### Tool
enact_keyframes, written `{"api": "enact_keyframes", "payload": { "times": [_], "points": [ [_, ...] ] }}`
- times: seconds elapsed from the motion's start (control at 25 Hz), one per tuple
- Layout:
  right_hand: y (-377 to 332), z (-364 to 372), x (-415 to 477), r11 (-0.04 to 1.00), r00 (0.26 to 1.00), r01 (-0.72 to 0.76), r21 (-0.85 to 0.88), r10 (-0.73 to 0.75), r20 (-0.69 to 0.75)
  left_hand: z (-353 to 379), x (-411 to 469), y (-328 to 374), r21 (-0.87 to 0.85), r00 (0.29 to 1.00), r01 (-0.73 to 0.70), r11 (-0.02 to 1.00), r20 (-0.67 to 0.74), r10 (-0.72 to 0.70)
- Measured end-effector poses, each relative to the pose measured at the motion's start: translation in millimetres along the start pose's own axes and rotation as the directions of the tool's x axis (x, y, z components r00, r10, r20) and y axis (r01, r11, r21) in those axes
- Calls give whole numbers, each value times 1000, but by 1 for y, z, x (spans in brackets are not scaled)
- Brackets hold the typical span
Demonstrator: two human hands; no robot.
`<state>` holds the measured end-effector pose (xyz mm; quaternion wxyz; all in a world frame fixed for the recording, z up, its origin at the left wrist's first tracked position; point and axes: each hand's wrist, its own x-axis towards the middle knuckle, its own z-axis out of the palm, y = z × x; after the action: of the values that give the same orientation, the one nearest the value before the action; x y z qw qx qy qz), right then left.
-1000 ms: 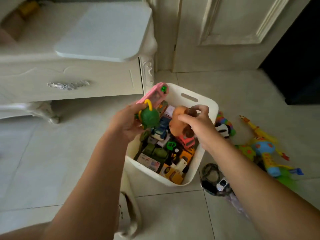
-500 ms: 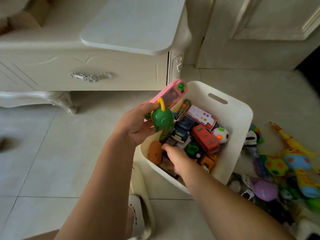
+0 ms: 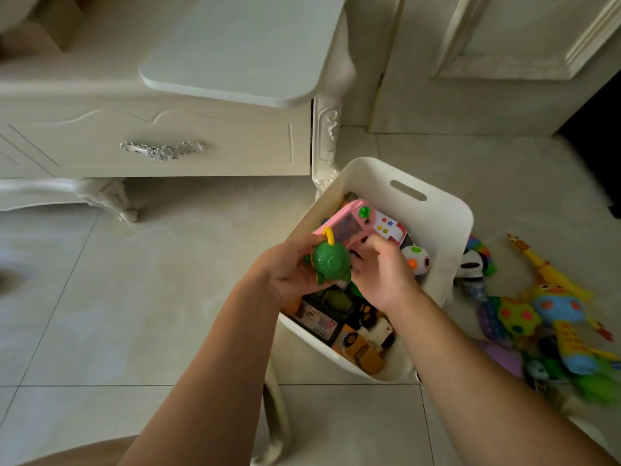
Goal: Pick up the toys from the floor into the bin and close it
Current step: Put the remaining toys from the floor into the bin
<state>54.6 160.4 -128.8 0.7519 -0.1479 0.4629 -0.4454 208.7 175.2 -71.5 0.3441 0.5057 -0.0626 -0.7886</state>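
A white bin [image 3: 437,210] stands on the tiled floor, full of small toy cars and blocks. Over its left side my left hand [image 3: 289,274] holds a green turtle toy [image 3: 331,262] with a yellow loop, and a pink toy phone [image 3: 346,223] sticks out behind it. My right hand [image 3: 383,274] is right beside the turtle, its fingers curled against the pink phone's lower edge. A white ball with orange dots [image 3: 416,260] lies in the bin by my right hand.
A pile of toys lies on the floor right of the bin: a giraffe toy [image 3: 554,304], a spotted green ball [image 3: 514,317], a panda toy [image 3: 473,264]. A cream dresser [image 3: 168,139] stands at the left, a door [image 3: 487,62] behind. A slipper [image 3: 275,425] is by my arm.
My right hand came up out of the bin, left the brown toy there, and now meets my left hand at the pink phone. My left hand has moved over the bin.
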Motion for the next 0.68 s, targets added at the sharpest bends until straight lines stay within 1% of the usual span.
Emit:
{"api": "enact_keyframes", "payload": {
  "times": [0.04, 0.08, 0.12, 0.16, 0.2, 0.24, 0.28, 0.36, 0.4, 0.48, 0.6, 0.68],
  "points": [
    [-8, -4, -1, 999, 1000, 14, -41, -14, 9, 0, 3, -7, 27, 999, 44, 999, 11, -44],
    [-12, -7, 1, 987, 999, 32, -156, -38, -36, 2, 6, -12, 44, 997, 74, 996, 7, -74],
    [-10, -12, 5, 957, 989, 52, -287, -89, -117, 3, 7, -15, 52, 996, 85, 995, -2, -85],
    [-8, -17, 9, 919, 959, 62, -389, -162, -231, 5, 9, -15, 63, 997, 70, 996, -29, -69],
    [-4, -22, 11, 882, 905, 50, -469, -239, -353, 3, 12, -13, 87, 997, 30, 996, -75, -24],
    [-2, -26, 11, 843, 850, 27, -537, -302, -432, 2, 15, -10, 118, 991, -20, 993, -128, 35],
    [1, -28, 11, 798, 827, 3, -603, -341, -447, 0, 18, -5, 160, 978, -71, 985, -182, 100],
    [11, -29, 12, 693, 870, -49, -720, -324, -372, -2, 19, 3, 276, 949, -147, 950, -232, 214],
    [16, -26, 15, 638, 889, -62, -767, -315, -334, -3, 21, 3, 335, 942, -150, 930, -237, 237],
    [20, -15, 22, 572, 916, -45, -819, -304, -263, -5, 26, -3, 453, 933, -115, 884, -257, 253],
    [20, -1, 32, 529, 949, -28, -848, -253, -189, -19, 41, -18, 585, 904, -32, 810, -330, 274],
    [24, 1, 34, 471, 944, 17, -882, -297, -140, -25, 47, -22, 645, 903, 37, 764, -349, 250]
  ]
}}
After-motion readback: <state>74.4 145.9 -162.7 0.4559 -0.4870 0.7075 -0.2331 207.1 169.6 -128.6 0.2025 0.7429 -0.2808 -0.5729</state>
